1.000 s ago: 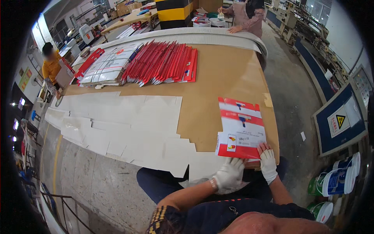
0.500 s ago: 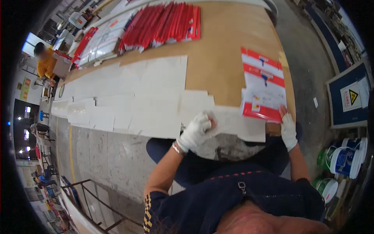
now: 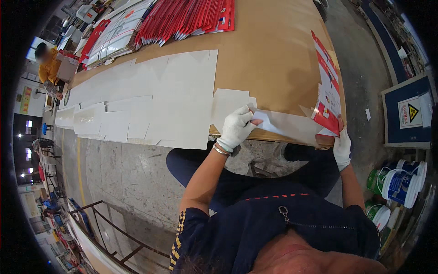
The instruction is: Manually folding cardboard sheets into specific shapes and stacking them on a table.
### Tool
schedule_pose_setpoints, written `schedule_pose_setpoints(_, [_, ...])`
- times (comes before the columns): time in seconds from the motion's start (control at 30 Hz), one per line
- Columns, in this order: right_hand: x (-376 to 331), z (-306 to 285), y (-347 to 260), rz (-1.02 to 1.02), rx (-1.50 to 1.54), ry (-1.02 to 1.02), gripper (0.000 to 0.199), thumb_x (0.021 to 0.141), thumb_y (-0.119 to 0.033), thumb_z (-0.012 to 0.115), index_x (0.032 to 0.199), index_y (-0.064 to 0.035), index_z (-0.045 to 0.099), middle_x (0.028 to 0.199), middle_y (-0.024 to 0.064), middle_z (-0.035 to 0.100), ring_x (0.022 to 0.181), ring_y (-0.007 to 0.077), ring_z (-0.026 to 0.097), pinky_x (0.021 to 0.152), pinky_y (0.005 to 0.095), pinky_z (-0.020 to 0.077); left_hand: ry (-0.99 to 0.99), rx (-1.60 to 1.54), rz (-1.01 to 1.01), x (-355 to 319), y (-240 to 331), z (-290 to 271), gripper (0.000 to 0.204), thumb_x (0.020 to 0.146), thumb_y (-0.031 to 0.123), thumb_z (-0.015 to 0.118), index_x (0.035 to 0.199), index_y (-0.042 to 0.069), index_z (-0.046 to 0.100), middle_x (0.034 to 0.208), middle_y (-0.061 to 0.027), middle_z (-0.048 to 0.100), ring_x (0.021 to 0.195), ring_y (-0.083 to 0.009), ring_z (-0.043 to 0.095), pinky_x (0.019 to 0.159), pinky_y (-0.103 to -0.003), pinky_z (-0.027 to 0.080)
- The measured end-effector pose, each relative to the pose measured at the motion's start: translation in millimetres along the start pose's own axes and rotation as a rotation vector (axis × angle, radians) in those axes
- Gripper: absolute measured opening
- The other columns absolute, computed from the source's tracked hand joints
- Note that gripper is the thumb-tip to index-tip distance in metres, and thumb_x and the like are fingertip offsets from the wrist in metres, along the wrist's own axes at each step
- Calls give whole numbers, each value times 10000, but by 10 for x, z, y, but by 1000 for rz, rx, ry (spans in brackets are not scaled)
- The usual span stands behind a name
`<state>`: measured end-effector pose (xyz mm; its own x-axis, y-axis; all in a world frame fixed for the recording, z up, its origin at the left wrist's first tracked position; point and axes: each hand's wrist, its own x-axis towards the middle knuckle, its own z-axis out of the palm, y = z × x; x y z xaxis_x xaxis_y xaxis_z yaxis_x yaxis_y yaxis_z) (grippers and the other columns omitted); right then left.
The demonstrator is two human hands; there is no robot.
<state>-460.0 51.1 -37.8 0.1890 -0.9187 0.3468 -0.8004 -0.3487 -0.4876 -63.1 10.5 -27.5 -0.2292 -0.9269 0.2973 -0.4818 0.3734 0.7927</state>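
left hand (image 3: 237,127) pinches a white sheet (image 3: 270,122), right hand (image 3: 342,148) clamps a red-and-white carton (image 3: 329,93); the red stack (image 3: 182,20) looks done, the flat white cards (image 3: 178,96) seem left.

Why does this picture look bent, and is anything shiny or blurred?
Head view: the wide lens bows the right edge of the brown tabletop and leaves black corners; head view again: the white sheets shine toward their left end, the co-worker in yellow has a blurred head.
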Motion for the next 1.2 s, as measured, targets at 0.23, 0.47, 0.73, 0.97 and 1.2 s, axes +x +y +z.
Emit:
schedule_pose_setpoints(0.23, [28, -5, -6, 11, -89, -55, 692, 765, 103, 428, 1441, -16, 339, 1451, 202, 388, 1356, 353, 359, 1129, 407, 274, -117, 118, -68, 25, 17, -29, 156, 763, 207, 722, 838, 71, 718, 917, -92, 654, 855, -273, 642, 716, -367, 513])
schedule_pose_setpoints(0.47, [55, -50, -133, 1, -45, -85, 675, 772, 22, 506, 1430, -14, 359, 1454, 187, 387, 1353, 348, 361, 1127, 442, 266, -165, 569, -127, 156, 96, 190, 285, 756, 215, 709, 1006, 80, 693, 1171, -104, 590, 1096, -306, 551, 834, -416, 480])
schedule_pose_setpoints(0.73, [462, 347, -820, -345, -315, -508, 660, 794, -347, 678, 1382, -144, 458, 1459, 114, 398, 1382, 338, 300, 1117, 581, 183, -227, 664, 199, 44, 111, 226, 926, 760, 621, 595, 1416, 12, 356, 1488, -183, 308, 1405, -382, 222, 1096, -602, 168])
schedule_pose_setpoints(0.97, [339, 301, -874, -347, -336, -499, 749, 781, -470, 637, 1409, -120, 425, 1496, 126, 342, 1407, 351, 249, 1117, 610, 128, -424, 948, 131, -352, 194, -465, 908, 678, 282, 746, 1455, 74, 324, 1475, -109, 371, 1424, -331, 231, 1120, -626, 124])
schedule_pose_setpoints(1.2, [269, 322, -826, -292, -346, -465, 731, 783, -495, 640, 1393, -141, 449, 1487, 108, 367, 1404, 343, 260, 1106, 634, 138, 280, -66, -211, -250, -58, -324, 1009, 639, 61, 790, 1467, -10, 218, 1399, -212, 379, 1318, -348, 367, 1112, -488, 258])
